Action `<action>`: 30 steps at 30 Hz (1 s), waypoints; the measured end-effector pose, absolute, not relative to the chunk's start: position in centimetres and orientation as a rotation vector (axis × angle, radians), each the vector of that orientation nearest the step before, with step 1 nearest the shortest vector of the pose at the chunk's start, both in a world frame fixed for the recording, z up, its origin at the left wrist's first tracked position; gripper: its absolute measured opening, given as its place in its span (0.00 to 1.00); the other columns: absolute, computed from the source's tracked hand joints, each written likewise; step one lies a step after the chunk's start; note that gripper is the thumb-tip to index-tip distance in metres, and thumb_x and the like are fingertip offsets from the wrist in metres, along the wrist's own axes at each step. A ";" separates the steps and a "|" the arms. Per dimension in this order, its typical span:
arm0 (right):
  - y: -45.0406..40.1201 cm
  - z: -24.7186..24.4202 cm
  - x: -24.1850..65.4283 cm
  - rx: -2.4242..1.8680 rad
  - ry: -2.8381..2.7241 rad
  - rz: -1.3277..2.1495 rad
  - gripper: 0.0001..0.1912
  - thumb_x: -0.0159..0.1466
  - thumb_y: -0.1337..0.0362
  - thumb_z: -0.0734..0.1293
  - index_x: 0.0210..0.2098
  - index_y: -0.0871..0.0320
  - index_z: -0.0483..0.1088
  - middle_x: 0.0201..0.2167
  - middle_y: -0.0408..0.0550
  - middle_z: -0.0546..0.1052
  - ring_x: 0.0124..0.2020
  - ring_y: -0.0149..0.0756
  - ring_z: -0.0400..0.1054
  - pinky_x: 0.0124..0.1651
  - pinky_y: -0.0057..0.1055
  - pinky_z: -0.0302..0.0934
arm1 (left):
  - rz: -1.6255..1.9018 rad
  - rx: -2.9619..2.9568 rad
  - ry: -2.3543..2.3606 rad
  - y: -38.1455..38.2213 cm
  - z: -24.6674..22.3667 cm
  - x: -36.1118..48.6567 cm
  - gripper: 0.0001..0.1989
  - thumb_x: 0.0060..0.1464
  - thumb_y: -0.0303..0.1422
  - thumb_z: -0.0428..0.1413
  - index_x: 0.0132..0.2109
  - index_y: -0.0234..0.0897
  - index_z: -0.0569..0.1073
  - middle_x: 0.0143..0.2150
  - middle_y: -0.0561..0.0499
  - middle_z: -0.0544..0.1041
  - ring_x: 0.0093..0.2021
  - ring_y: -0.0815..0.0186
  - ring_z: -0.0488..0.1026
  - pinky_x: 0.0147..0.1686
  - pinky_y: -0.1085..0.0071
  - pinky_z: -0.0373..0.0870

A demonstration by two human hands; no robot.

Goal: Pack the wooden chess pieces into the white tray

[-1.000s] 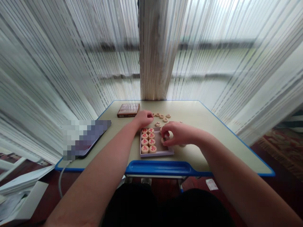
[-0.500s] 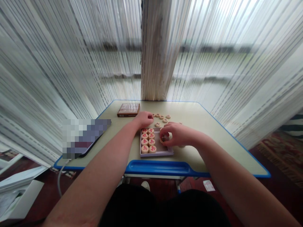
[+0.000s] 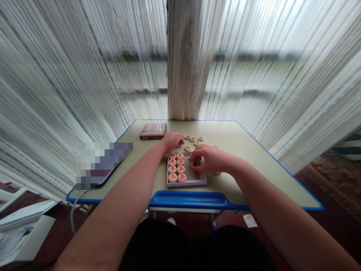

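A shallow white box (image 3: 202,181) lies near the table's front edge. Two columns of round wooden Chinese chess pieces with red characters (image 3: 177,169) fill its left side. My right hand (image 3: 207,158) reaches over the box's right half, its fingers closed around a Chinese chess piece (image 3: 193,165) held low inside. Behind the box, my left hand (image 3: 172,141) has curled fingers down on another chess piece (image 3: 179,145), mostly covered by the fingertips. Several loose pieces with dark characters (image 3: 193,139) lie just beyond, between and behind the hands.
A flat brown box (image 3: 153,131) lies at the back left of the table. A dark tablet-like device (image 3: 115,163), partly pixelated, rests at the left edge with a cable (image 3: 72,216). The blue pen tray (image 3: 188,199) lines the front edge. Curtains (image 3: 135,75) hang behind.
My left hand has shifted slightly to the right, and a piece now shows under its fingertips. My right hand stays over the box, its fingers now covering more of the held piece.
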State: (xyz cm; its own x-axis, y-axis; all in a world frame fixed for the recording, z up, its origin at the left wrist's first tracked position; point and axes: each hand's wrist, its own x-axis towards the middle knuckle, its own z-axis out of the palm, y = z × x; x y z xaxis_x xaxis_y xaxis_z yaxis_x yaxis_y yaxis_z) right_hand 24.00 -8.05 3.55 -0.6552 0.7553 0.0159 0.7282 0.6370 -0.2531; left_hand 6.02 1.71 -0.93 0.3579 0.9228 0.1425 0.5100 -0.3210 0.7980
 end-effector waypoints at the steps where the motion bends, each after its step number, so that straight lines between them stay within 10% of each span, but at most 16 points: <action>1: -8.1 3.5 24.0 -1.263 -2.726 0.340 0.07 0.50 0.65 0.67 0.29 0.58 0.73 0.30 0.46 0.73 0.32 0.33 0.64 0.34 0.28 0.57 | 0.800 1.963 1.245 1.7 -0.9 6.0 0.15 0.49 0.30 0.44 0.23 0.32 0.73 0.22 0.50 0.71 0.24 0.70 0.65 0.26 0.75 0.63; 30: -7.9 3.4 24.1 -1.315 -2.684 0.327 0.09 0.50 0.65 0.67 0.31 0.58 0.69 0.33 0.48 0.73 0.31 0.34 0.64 0.32 0.28 0.55 | 0.391 2.170 1.030 -1.0 1.5 6.4 0.18 0.39 0.36 0.58 0.40 0.33 0.75 0.37 0.49 0.76 0.37 0.64 0.71 0.36 0.72 0.66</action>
State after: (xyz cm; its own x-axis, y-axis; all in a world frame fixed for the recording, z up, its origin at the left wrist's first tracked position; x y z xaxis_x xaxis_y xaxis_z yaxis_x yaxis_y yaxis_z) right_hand 24.12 -7.91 3.37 -0.6101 0.7919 0.0253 0.7626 0.5956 -0.2525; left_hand 6.43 -1.00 1.51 0.6395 0.7685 -0.0231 0.5593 -0.4444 0.6998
